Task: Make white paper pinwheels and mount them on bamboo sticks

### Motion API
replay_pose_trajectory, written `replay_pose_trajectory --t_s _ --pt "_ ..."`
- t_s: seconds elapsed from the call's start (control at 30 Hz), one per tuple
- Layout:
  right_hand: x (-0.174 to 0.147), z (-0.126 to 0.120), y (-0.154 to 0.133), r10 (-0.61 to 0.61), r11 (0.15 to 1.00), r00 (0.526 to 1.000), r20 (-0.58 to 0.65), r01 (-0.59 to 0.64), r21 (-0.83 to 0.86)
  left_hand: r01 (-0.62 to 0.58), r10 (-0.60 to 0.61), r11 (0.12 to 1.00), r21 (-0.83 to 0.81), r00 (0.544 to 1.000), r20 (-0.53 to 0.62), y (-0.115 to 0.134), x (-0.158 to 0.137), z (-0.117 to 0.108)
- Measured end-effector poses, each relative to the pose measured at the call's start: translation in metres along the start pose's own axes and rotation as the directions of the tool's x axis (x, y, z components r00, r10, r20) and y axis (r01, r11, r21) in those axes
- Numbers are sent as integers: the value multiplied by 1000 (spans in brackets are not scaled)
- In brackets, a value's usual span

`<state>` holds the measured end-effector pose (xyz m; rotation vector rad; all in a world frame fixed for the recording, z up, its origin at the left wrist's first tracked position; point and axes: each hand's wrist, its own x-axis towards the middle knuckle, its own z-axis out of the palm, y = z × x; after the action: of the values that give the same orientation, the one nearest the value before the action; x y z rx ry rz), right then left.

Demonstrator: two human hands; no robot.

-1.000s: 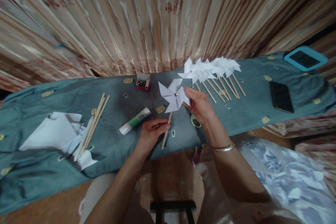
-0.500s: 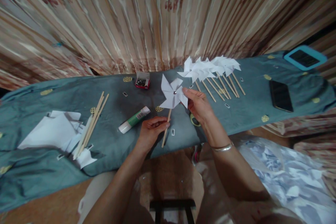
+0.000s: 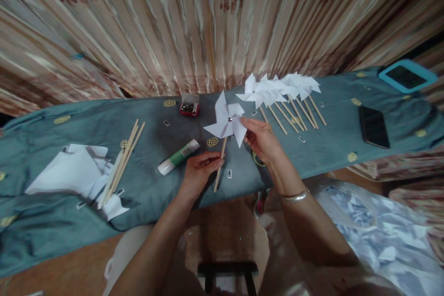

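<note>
Re-angled pinwheel blades [image 3: 224,116] above left grip [image 3: 200,171]

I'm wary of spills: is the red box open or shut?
Open: the red box has its flap raised, showing metal pieces inside.

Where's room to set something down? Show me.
Room: between the pinwheel row and the phone; between the loose sticks and the white-green tube. Crowded: around the left hand, right hand and held pinwheel; also the paper pile.

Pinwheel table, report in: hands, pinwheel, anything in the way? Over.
Left hand gripping stick; right hand at one blade. White pinwheel, shiny pin at centre. Close by: yellow-green handle partly hidden by right hand, white-and-green tube beside left.
</note>
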<state>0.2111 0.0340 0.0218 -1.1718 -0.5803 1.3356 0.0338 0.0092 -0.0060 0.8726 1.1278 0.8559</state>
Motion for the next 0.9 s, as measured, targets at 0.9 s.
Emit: replay_pose_trajectory --t_s 0.9 --pt "-4 4 5 -6 988 998 55 14 -154 -14 13 1000 -27 999 -32 -2 2 0"
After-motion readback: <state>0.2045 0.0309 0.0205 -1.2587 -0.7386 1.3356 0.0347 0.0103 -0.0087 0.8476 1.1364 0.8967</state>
